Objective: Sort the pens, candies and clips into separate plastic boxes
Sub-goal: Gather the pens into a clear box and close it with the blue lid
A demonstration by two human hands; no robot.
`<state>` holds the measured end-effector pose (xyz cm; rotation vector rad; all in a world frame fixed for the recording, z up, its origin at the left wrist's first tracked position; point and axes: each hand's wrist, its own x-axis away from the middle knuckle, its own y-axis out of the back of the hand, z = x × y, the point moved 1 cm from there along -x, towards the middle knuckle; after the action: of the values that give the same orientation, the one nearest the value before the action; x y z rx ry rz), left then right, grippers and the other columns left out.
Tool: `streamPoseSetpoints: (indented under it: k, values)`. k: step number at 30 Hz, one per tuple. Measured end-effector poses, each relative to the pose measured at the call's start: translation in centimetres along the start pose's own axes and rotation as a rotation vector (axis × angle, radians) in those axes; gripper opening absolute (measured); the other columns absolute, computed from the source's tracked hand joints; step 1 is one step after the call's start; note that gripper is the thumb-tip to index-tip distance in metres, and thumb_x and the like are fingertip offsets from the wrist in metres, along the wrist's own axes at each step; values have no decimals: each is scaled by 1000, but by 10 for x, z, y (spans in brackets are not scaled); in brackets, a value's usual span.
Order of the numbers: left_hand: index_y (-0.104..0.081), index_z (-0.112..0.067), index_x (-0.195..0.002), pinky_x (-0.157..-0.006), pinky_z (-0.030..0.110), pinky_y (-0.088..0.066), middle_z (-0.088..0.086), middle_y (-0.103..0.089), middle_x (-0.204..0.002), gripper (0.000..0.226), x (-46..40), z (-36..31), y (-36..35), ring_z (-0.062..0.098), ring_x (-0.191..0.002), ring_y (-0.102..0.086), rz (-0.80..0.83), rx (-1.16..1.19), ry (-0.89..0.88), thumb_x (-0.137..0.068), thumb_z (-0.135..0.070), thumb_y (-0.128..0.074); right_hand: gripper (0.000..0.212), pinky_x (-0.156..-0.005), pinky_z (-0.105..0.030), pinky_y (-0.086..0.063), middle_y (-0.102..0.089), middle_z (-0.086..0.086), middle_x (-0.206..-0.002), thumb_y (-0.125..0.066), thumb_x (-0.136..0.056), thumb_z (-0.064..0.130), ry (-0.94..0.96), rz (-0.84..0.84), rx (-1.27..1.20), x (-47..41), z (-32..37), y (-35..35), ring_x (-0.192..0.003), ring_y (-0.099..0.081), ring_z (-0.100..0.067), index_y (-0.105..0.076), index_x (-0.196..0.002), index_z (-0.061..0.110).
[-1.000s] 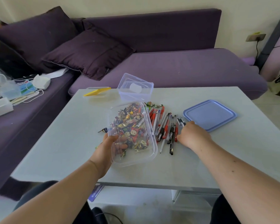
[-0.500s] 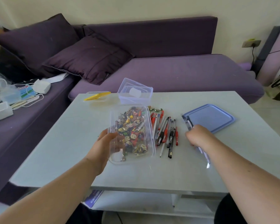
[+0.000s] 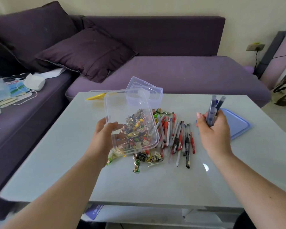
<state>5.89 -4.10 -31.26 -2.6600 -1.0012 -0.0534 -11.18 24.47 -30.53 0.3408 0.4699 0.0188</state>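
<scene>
head view: clear box (image 3: 130,113) tilted, bright wrapped candies (image 3: 135,131) inside

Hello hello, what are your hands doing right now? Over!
Left hand holds the clear box of candies, lifted and tilted. Right hand grips a few pens. More pens and candies loose on the table. Nothing blocking.

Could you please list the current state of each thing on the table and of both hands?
Clear box: lifted, tilted, candies inside, held by left hand.
Blue pens: upright, gripped in right hand.
Pen pile: loose on the table.
Loose candies: on the table under the box.
Second clear box: open, behind.
Blue lid: flat, off any box.
</scene>
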Motion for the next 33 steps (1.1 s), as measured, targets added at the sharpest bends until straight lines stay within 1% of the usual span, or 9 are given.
streamPoseSetpoints:
  k: [5, 7, 10, 14, 20, 23, 26, 30, 33]
  values:
    - [-56, -27, -118, -71, 45, -56, 21, -69, -116, 32, -13, 1, -4, 32, -74, -65, 19, 27, 29, -86, -23, -60, 29, -66, -26, -46, -70, -7, -84, -66, -94, 47, -107, 67, 72, 2, -26, -10, -79, -65, -22, -53, -85, 24]
    - [-57, -26, -117, -73, 47, -56, 22, -68, -118, 32, -17, 2, -6, 32, -74, -65, 24, 42, 33, -86, -23, -60, 27, -70, -31, -49, -71, -9, -85, -66, -93, 48, -137, 55, 62, 1, -31, -10, -82, -68, -24, -51, -84, 28]
    - [-58, -26, -116, -63, 40, -58, 23, -68, -117, 35, -19, 5, -10, 29, -69, -66, 28, 61, 58, -82, -24, -62, 28, -75, -39, -53, -71, -13, -85, -64, -90, 51, -174, 57, 29, 0, -36, -10, -82, -69, -26, -51, -84, 28]
    - [-60, -27, -114, -60, 40, -55, 23, -69, -116, 36, -20, 11, -12, 31, -69, -65, 63, 71, 90, -78, -25, -64, 24, -66, -35, -46, -66, -2, -77, -63, -97, 43, -198, 140, 94, 6, -41, -17, -72, -65, -17, -50, -83, 29]
    - [-59, -31, -115, -74, 50, -58, 16, -74, -108, 41, -22, 16, -7, 31, -72, -69, 72, 31, 98, -75, -29, -66, 18, -61, -30, -50, -67, 2, -74, -56, -93, 56, -129, -64, 15, 0, -20, -5, -63, -69, -8, -47, -83, 43]
    - [-60, -31, -115, -74, 50, -60, 15, -74, -106, 40, -20, 16, -8, 31, -71, -68, 75, 7, 105, -75, -28, -64, 22, -64, -32, -48, -66, -2, -77, -60, -98, 45, -154, 40, 91, 4, -26, -6, -69, -70, -12, -45, -82, 42]
    - [-59, -32, -115, -72, 47, -60, 17, -72, -107, 41, -18, 16, -11, 31, -71, -67, 96, -29, 107, -74, -27, -63, 17, -73, -40, -53, -67, -4, -84, -58, -101, 38, -204, 148, 164, 11, -32, -10, -81, -71, -26, -47, -89, 36]
    - [-59, -30, -116, -69, 46, -61, 17, -71, -109, 42, -15, 14, -14, 29, -70, -67, 114, -78, 118, -74, -32, -65, 13, -68, -38, -51, -65, -2, -78, -54, -96, 52, -115, 95, 137, 11, -7, -6, -75, -68, -25, -46, -87, 47]
    - [-61, -27, -116, -61, 38, -57, 16, -72, -109, 45, -13, 14, -19, 27, -65, -67, 151, -115, 155, -74, -42, -67, 16, -59, -29, -44, -58, 6, -71, -50, -92, 58, 139, 207, 202, 10, 28, -2, -64, -57, -12, -47, -91, 42]
